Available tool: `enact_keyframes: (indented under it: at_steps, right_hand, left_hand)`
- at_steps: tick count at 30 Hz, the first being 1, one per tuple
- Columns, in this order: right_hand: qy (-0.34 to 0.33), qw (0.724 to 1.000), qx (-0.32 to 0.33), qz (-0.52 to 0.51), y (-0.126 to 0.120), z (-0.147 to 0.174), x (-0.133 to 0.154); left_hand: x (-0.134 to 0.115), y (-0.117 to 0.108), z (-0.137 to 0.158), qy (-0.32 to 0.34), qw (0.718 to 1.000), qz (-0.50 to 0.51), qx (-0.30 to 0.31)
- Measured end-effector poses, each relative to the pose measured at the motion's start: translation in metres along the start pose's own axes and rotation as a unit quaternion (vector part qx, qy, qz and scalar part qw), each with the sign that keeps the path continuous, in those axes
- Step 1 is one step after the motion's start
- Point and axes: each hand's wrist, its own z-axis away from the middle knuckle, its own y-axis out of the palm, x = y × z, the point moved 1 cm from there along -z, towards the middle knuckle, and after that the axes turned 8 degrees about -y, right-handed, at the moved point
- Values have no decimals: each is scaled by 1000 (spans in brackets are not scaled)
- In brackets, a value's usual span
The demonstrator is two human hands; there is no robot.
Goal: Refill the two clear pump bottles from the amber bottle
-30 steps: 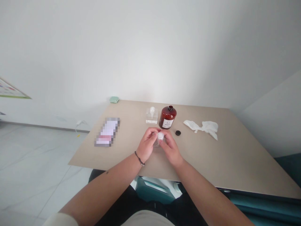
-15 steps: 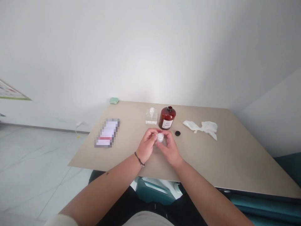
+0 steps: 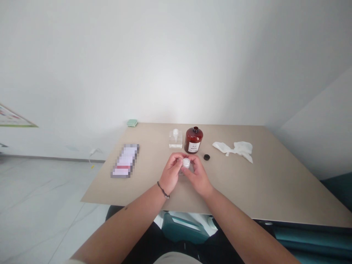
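Both of my hands meet over the near middle of the table, fingers closed around a small clear container with a round white top. My left hand grips it from the left, thumb against the white top. On the other side, my right hand curls round it with the thumb at its near edge. The container's lower part is mostly hidden by my fingers. Just beyond stands an uncapped brown bottle with a white label. A black cap lies to the right of the bottle.
Left of the bottle is a clear block-shaped piece with a white rounded top. A crumpled white tissue lies to the right, a blurred phone to the left. A small green case sits at the table's far left corner.
The view has tilted and shifted slightly. My hands keep hold of the clear container with almost the same grip; the objects on the table have not moved.
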Motion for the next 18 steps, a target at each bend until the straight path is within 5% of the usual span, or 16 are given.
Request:
enact_keyframes:
  at_steps: [18]
  right_hand:
    - [-13,1000,-3,2,0,0,3]
  left_hand:
    - [-6,3,1,-14,1000,2,-12]
